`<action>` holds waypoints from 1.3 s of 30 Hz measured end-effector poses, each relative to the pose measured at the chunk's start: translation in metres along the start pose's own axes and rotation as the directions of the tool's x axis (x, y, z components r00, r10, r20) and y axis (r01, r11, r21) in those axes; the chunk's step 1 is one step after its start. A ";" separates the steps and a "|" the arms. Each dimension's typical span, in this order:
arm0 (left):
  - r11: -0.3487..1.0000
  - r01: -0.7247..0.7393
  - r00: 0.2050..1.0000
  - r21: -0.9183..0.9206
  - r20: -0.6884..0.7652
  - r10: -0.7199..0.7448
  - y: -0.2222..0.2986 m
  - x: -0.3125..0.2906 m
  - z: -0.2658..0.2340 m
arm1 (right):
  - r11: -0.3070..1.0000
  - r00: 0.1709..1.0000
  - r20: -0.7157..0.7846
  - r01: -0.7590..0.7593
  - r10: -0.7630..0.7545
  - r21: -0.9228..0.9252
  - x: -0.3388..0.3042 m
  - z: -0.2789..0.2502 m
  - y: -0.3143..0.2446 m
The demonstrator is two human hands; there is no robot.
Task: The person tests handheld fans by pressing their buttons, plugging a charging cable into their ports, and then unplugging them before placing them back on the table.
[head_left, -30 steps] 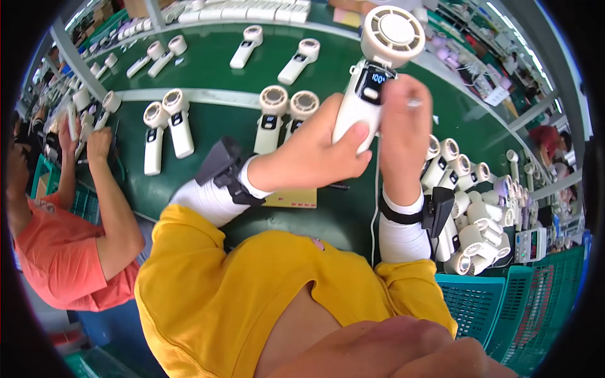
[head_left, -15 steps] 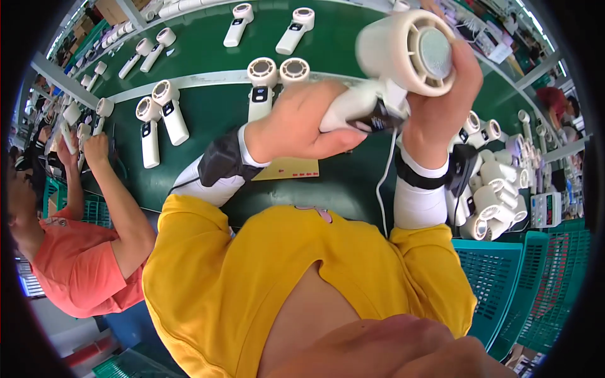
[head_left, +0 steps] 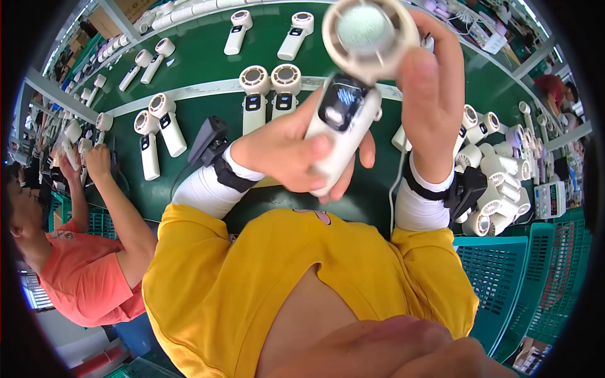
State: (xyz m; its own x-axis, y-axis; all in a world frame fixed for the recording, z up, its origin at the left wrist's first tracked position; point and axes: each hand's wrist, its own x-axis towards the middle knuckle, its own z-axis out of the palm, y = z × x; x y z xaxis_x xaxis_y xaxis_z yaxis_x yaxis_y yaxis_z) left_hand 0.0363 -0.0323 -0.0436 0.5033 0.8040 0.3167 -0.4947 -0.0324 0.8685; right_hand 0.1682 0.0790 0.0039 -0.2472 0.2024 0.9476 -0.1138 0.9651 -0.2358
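A: Edges and room, clock read from mid-view?

B: Green worktop, surface showing between a left pair of white fans at ten o'clock and a middle pair of white fans past eleven. Your hand partly covers one handle of the middle pair. Pale strip, curving across from ten to one. Heap of white fans at three, just beyond your right forearm; the black wrist unit overlaps its near edge. Teal basket at four, below the heap.

A: Piece in work?

B: Handheld fan, white, one, at one o'clock between your hands. Dark display, lit. Tilted: head toward one, foot toward seven; the head reaches your view's upper edge.

A: Your hands?

B: Left hand, toward eleven: closed round the handle, thumb across its front, fingers showing on the far side. Right hand, at two: half curled, thumb apart from fingers, beside the head. Contact with the rim: cannot tell. Small object by its fingers: too unclear to name. White cable, one, along your right forearm's inner side.
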 end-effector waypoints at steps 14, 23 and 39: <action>0.558 -0.472 0.801 0.682 0.066 0.596 0.085 -0.063 0.055 | 0.883 0.908 0.332 -0.358 0.254 0.304 0.001 -0.028 -0.028; 0.164 -0.433 0.378 0.886 0.013 0.926 0.062 -0.080 0.077 | 0.933 0.874 0.409 -0.339 0.262 0.125 -0.002 -0.015 -0.030; 0.610 -0.425 0.546 0.669 -0.348 0.762 0.050 -0.054 0.079 | 0.930 0.841 0.505 -0.322 0.195 0.176 -0.008 -0.011 -0.041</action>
State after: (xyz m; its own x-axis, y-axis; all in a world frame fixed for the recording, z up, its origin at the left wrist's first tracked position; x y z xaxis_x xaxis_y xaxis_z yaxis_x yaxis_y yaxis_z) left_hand 0.0406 -0.1244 0.0133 -0.3488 0.6211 0.7018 -0.0415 -0.7584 0.6505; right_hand 0.1849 0.0392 0.0088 -0.7156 0.2750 0.6421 -0.1956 0.8036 -0.5622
